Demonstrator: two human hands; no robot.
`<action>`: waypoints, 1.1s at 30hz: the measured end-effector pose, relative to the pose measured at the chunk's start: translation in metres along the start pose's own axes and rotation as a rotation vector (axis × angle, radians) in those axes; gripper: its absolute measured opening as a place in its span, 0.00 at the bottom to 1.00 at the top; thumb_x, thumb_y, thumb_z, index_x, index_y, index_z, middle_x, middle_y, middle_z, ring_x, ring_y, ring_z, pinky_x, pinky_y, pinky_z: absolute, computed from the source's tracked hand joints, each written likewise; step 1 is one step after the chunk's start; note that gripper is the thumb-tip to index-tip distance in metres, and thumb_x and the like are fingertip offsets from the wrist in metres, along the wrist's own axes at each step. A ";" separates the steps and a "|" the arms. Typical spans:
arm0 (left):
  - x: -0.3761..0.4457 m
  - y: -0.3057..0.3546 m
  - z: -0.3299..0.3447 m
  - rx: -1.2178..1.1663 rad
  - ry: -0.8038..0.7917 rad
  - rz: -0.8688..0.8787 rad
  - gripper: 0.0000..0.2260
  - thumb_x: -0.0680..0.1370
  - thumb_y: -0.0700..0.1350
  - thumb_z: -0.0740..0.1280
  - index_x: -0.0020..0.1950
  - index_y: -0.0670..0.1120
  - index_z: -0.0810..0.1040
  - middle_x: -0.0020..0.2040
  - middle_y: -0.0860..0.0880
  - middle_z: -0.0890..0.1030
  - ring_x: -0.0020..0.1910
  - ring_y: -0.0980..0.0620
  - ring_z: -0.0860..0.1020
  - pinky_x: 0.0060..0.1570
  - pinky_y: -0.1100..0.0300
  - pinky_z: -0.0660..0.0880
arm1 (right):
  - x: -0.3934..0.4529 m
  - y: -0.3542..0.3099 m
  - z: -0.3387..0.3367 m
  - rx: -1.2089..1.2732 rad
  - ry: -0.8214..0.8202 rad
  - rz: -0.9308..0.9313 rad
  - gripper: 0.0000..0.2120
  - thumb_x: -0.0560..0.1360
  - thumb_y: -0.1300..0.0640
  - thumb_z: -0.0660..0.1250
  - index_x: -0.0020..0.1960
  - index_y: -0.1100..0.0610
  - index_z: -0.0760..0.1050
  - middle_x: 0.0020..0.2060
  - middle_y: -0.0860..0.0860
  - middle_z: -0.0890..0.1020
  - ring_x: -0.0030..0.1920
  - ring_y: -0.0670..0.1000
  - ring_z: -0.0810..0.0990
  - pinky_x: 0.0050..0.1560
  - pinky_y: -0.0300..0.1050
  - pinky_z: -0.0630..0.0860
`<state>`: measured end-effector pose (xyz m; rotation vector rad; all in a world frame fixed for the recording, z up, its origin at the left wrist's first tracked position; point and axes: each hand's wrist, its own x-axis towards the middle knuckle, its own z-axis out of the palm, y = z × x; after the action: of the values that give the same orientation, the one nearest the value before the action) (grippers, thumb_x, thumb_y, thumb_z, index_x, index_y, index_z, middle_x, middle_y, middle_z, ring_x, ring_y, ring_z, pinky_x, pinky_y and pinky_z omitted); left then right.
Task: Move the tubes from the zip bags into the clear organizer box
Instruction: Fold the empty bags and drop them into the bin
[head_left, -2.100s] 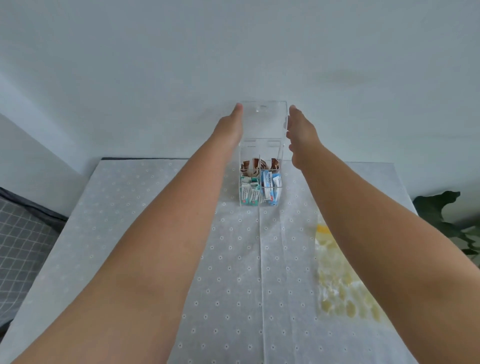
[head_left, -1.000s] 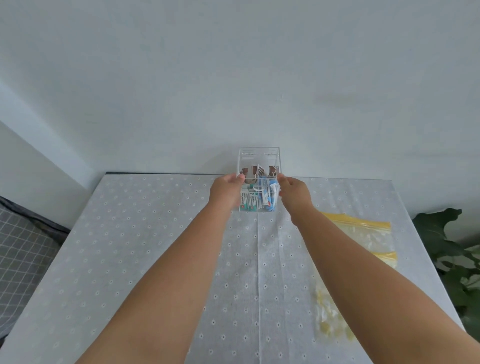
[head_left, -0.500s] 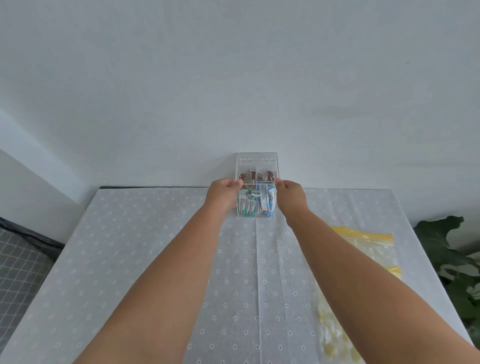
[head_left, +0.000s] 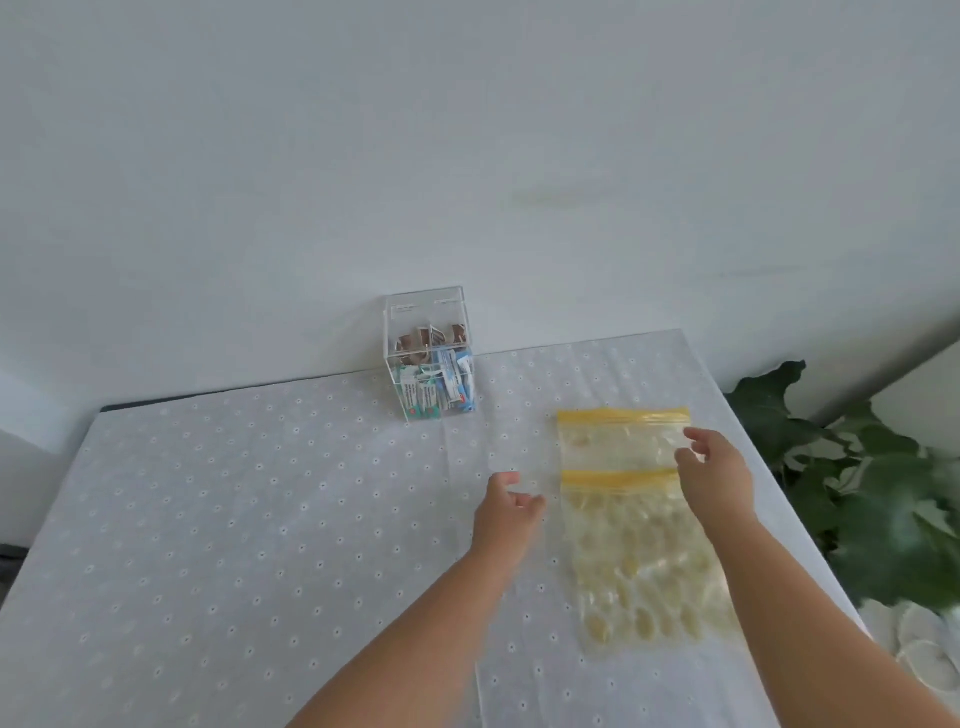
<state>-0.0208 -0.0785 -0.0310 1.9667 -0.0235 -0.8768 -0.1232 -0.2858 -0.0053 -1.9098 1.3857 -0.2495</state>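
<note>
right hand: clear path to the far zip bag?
Probably yes. The right hand is open, right at the far zip bag, over its near right edge, with nothing between them. The near bag lies closer still.

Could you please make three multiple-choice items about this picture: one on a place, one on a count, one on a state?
1. Where does the clear plastic organizer box stand?
A. at the table's far edge, by the wall
B. on the zip bags
C. in the left hand

2. How many yellow-topped clear zip bags lie on the white dotted tablecloth?
A. one
B. two
C. four

3. What does the left hand hold?
A. a tube
B. the box
C. nothing

Key: 1 A, the wall rises just behind it; 2 B, two yellow strips show; 3 C, its fingers are open and bare.
</note>
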 end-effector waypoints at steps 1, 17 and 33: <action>-0.004 -0.004 0.012 0.035 -0.033 -0.002 0.20 0.74 0.48 0.68 0.65 0.49 0.68 0.46 0.54 0.77 0.47 0.52 0.78 0.48 0.58 0.74 | -0.001 0.020 -0.008 -0.050 0.032 0.046 0.19 0.78 0.54 0.63 0.68 0.51 0.71 0.65 0.55 0.76 0.59 0.59 0.76 0.57 0.54 0.75; -0.010 0.011 0.067 -0.046 0.087 0.183 0.08 0.76 0.49 0.69 0.42 0.44 0.79 0.38 0.50 0.80 0.38 0.50 0.79 0.42 0.57 0.73 | -0.022 0.083 -0.029 0.249 -0.028 0.164 0.23 0.76 0.60 0.67 0.68 0.49 0.67 0.43 0.48 0.76 0.42 0.50 0.78 0.36 0.42 0.75; 0.043 0.031 0.088 0.252 0.140 -0.005 0.33 0.68 0.48 0.76 0.69 0.42 0.67 0.62 0.45 0.76 0.58 0.43 0.77 0.55 0.55 0.74 | 0.051 0.056 -0.001 -0.064 -0.130 0.124 0.27 0.73 0.48 0.70 0.71 0.52 0.68 0.66 0.52 0.66 0.57 0.54 0.73 0.54 0.47 0.74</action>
<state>-0.0305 -0.1775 -0.0575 2.2610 -0.0498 -0.7671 -0.1449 -0.3386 -0.0556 -1.8486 1.4334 -0.0205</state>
